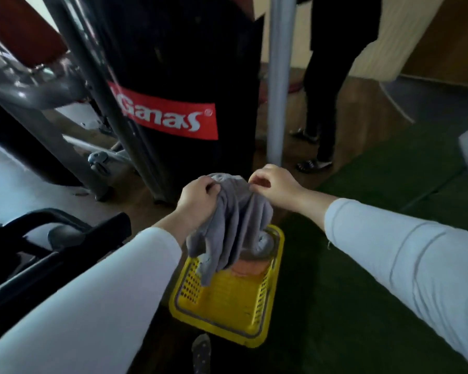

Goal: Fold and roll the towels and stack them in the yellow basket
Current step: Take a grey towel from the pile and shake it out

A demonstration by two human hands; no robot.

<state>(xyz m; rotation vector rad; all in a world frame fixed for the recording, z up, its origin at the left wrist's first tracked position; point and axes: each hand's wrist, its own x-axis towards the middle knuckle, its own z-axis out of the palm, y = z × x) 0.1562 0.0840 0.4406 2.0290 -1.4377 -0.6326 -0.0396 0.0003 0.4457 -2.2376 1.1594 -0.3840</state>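
Both hands, left hand (pixel 197 194) and right hand (pixel 270 184), pinch the crumpled grey cloth towel (pixel 233 220) by its top edge, probably to shake it open; the yellow plastic basket (pixel 254 336) sits right below.

Single head-worn wide-angle view, facing forward and steeply down; both forearms enter from the bottom, the yellow basket (pixel 229 300) close below, gym floor beyond.
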